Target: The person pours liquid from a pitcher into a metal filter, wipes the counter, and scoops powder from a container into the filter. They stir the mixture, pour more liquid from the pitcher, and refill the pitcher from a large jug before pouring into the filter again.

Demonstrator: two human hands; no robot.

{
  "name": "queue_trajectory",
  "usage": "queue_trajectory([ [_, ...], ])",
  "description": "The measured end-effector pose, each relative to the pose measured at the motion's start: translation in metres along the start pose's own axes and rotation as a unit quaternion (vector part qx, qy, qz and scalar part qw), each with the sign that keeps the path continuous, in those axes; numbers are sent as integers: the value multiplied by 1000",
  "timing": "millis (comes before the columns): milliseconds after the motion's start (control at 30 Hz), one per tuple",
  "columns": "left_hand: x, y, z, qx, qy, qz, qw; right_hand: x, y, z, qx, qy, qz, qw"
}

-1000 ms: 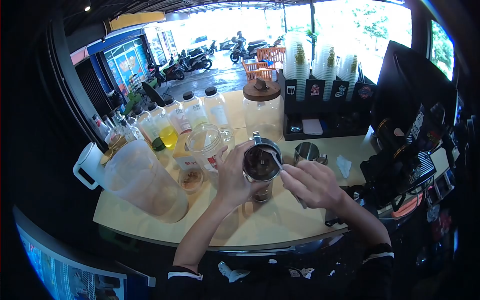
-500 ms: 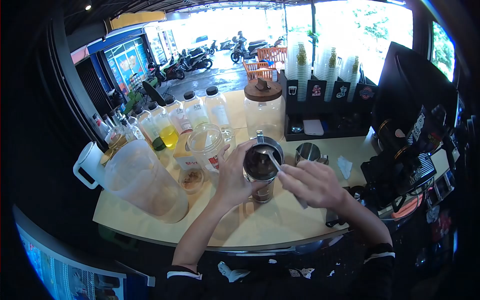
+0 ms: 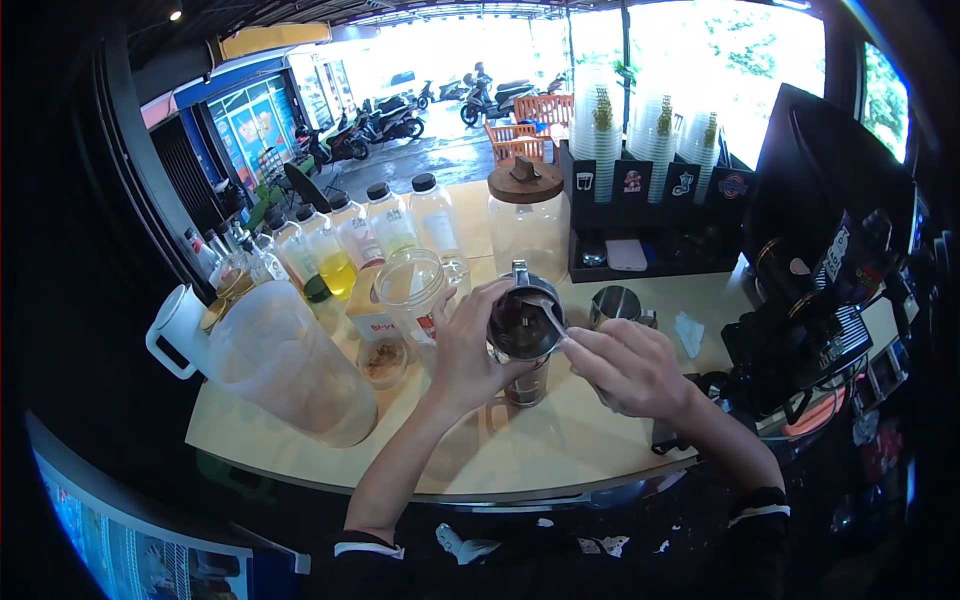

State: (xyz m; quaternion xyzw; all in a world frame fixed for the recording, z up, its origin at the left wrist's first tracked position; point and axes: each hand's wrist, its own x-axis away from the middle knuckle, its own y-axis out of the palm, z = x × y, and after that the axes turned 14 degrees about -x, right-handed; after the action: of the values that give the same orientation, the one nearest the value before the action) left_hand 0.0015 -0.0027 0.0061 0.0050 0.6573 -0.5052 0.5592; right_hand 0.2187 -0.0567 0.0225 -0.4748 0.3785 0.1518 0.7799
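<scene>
My left hand [image 3: 470, 345] is wrapped round the left side of a metal pitcher [image 3: 524, 282] that has dark liquid in it. In my right hand [image 3: 630, 368] is a spoon [image 3: 550, 314], its lower end inside the pitcher. Under the pitcher shows part of a clear glass [image 3: 526, 388] on the counter. Left of my left hand are an open clear jar [image 3: 412, 280] and a small cup with brown residue [image 3: 383, 360]. A second metal pitcher [image 3: 615, 303] stands just behind my right hand.
A large translucent pitcher [image 3: 295, 360] stands on the left of the counter [image 3: 455, 470]. Capped bottles [image 3: 392, 217] line the back left. Behind are a wood-lidded jar [image 3: 528, 225] and a black cup rack [image 3: 655, 180]. Dark equipment [image 3: 800, 320] and a crumpled tissue [image 3: 689, 333] are at right.
The spoon has shifted slightly inside the pitcher, and my right hand has turned a little with it. My left hand and the pitcher look unmoved.
</scene>
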Motion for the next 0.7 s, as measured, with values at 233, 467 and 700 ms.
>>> queue_trajectory([
  [233, -1, -3, -2, 20, 3, -24, 1000, -1, -7, 0, -45, 48, -28, 997],
  [467, -5, -5, -17, 48, 30, -106, 993, -10, -7, -3, -312, 138, 2, 940],
  [700, -7, -11, -15, 54, 63, -114, 990, -18, -21, 6, -429, 231, -31, 873],
])
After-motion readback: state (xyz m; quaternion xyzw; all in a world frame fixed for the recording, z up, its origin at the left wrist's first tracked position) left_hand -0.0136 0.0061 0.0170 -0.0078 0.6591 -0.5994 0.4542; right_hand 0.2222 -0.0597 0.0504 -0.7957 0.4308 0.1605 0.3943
